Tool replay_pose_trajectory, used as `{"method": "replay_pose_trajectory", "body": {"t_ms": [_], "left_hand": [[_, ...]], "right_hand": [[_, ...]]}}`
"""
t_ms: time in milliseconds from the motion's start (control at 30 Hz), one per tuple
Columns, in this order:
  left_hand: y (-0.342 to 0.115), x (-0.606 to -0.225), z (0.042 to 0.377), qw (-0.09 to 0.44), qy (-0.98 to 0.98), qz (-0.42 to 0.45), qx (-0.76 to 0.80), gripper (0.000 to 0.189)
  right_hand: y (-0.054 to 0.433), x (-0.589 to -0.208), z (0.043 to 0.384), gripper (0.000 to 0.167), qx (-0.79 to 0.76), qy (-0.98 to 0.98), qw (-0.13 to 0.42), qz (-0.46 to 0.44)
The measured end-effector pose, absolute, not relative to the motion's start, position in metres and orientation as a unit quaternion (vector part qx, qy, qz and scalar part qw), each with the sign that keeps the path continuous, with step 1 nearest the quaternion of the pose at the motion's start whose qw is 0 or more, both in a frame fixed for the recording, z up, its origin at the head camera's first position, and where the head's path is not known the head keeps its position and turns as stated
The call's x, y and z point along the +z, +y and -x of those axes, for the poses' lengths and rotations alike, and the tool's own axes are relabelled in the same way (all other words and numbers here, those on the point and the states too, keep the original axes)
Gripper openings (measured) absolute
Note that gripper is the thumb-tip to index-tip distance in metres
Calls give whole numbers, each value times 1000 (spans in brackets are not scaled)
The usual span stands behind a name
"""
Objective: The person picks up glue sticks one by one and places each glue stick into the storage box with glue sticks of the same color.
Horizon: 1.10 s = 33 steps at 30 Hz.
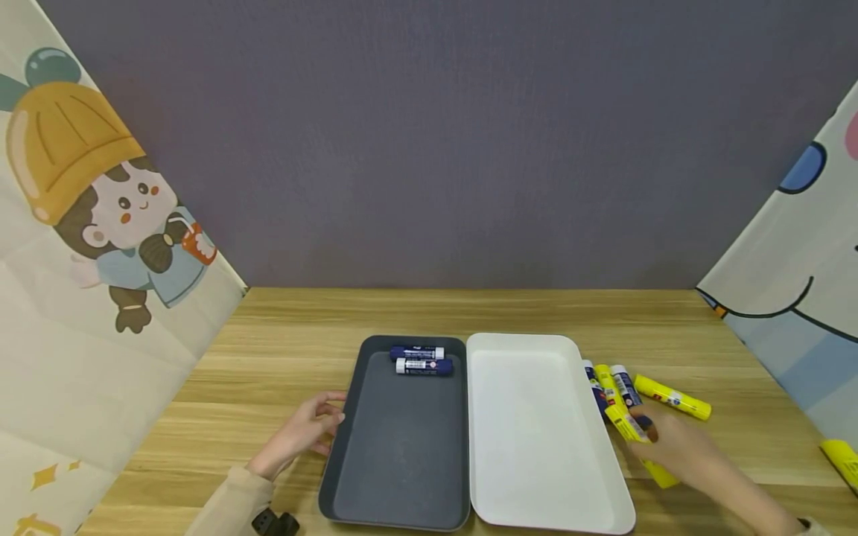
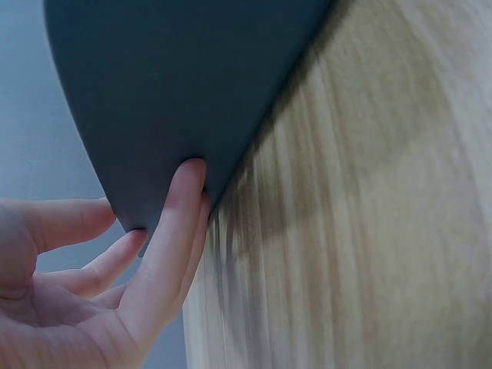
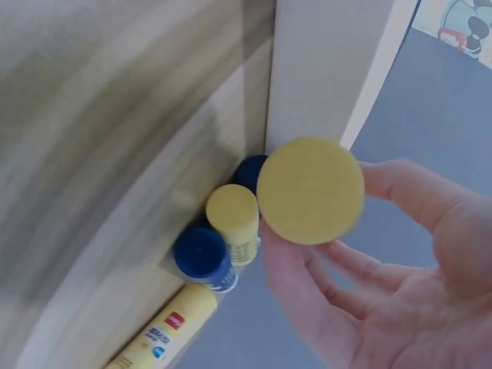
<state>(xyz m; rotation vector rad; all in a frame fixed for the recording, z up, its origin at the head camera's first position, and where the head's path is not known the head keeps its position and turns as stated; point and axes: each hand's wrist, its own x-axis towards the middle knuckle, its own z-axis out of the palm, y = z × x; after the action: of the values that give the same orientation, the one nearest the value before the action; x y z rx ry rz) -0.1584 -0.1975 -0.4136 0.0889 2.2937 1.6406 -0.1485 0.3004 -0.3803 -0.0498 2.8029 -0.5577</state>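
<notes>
My right hand (image 1: 677,443) grips a yellow glue stick (image 3: 310,191) between thumb and fingers, its round end facing the right wrist camera. Around that hand, beside the white tray (image 1: 620,487), lie a blue glue stick (image 1: 593,387), a yellow one (image 1: 607,381), another blue one (image 1: 625,384) and a slanted yellow one (image 1: 673,397). My left hand (image 1: 304,432) is at the outer left side of the dark grey tray (image 1: 402,461); in the left wrist view its fingertips (image 2: 189,173) touch the tray's wall. Two blue glue sticks (image 1: 424,367) lie side by side at the grey tray's far end.
Both trays stand edge to edge on the wooden table (image 1: 268,357). One more yellow stick (image 1: 841,463) shows at the far right edge. A dark grey panel (image 1: 469,149) rises behind the table, with printed cloths (image 1: 60,387) at the sides.
</notes>
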Motion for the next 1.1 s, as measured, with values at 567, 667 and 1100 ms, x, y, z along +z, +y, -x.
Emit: {"method": "replay_pose_trajectory", "body": {"t_ms": [567, 667, 1100], "left_hand": [[-197, -413, 157, 155, 805, -28, 572, 41], [-196, -412, 157, 155, 805, -26, 572, 41], [-195, -413, 156, 152, 807, -25, 570, 41]], "right_hand": [[274, -364, 160, 51, -189, 973, 118, 55], [270, -361, 165, 50, -186, 973, 124, 60], [251, -352, 183, 47, -192, 968, 111, 120]]}}
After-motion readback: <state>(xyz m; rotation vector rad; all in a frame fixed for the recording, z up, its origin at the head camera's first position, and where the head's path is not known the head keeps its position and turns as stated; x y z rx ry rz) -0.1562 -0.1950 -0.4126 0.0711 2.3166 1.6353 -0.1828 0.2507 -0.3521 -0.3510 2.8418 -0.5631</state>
